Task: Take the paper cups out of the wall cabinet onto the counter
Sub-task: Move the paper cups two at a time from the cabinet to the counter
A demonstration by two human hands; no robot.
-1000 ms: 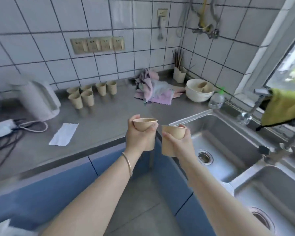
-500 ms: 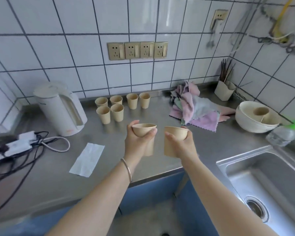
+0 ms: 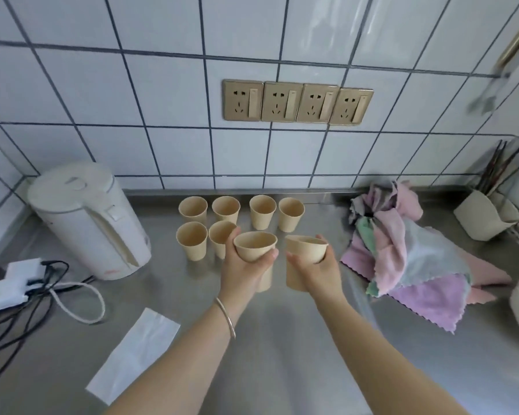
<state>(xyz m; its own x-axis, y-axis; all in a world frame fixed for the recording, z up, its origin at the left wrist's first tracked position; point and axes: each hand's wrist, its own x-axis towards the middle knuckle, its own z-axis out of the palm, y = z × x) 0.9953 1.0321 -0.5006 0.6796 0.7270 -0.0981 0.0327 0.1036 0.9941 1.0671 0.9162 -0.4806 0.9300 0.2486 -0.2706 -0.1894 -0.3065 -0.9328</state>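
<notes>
My left hand point(image 3: 246, 269) grips a beige paper cup point(image 3: 254, 245) upright above the steel counter point(image 3: 282, 348). Beside it, my right hand point(image 3: 318, 272) holds a second paper cup point(image 3: 303, 253), also upright. Both cups hover just in front of several matching paper cups point(image 3: 226, 208) that stand in two rows near the tiled back wall. The left-hand cup partly hides one cup of the front row. The wall cabinet is out of view.
A white electric kettle point(image 3: 90, 220) stands at the left with its cord and a power strip point(image 3: 9, 283). A white paper sheet point(image 3: 135, 351) lies near the front. Crumpled cloths point(image 3: 414, 256) and a chopstick holder point(image 3: 483, 218) sit at the right.
Both hands carried their cups forward over the counter toward the standing cups. The view turned left and closer to the wall; the sink dropped out of view.
</notes>
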